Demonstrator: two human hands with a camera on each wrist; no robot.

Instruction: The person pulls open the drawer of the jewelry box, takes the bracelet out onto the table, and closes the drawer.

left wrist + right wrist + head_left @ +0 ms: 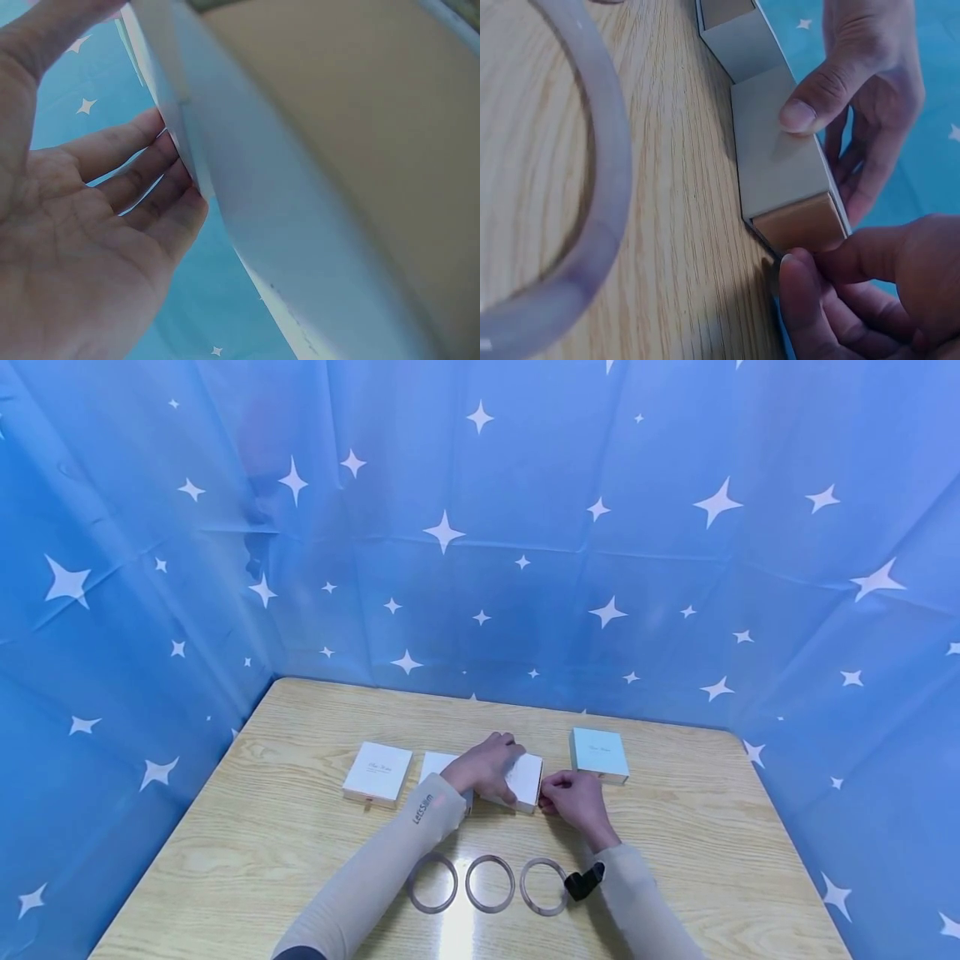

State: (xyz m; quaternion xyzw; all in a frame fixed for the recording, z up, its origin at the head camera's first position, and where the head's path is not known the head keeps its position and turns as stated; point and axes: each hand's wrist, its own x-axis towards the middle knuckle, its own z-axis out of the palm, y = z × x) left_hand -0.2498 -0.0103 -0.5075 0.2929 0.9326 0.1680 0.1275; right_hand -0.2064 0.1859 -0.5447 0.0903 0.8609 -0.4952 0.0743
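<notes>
My left hand grips a white box, its thumb on the near side and its fingers round the far side. In the right wrist view that box has a brown inner drawer at its right end. Against this end, my right hand has thumb and index finger drawn together in a pinch at the drawer's lower corner; whether a pull tab lies between them is hidden. Another white box stands just left, partly behind my left hand. Three translucent bangles lie in a row nearer me.
A white box with small printing and a front tab stands at the left. A pale blue box is behind my right hand. The wooden table meets a blue star-patterned curtain at its back and sides.
</notes>
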